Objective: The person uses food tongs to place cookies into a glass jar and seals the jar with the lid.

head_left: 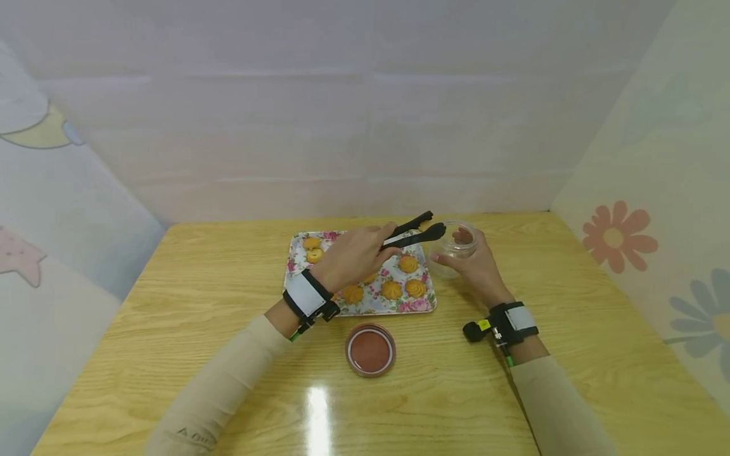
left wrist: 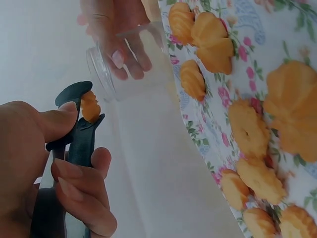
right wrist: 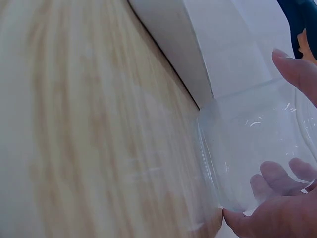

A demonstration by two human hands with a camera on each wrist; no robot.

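A wooden table (head_left: 228, 354) carries a floral tray (head_left: 296, 253) of piped butter cookies (head_left: 391, 289), set toward its far edge. Just right of the tray stands a clear glass jar (head_left: 456, 244), tilted toward the tray, with the right hand (head_left: 476, 269) wrapped round its side, fingers curled on the glass. In front of the tray, apart from it, lies a round brown lid (head_left: 370, 349), flat on the table. The left hand (head_left: 350, 256) reaches across the tray and grips black tongs (head_left: 413, 233), squeezing them narrow; the left wrist view shows their tips pinching a single cookie (left wrist: 90, 106) just at the jar's open mouth, not yet inside.
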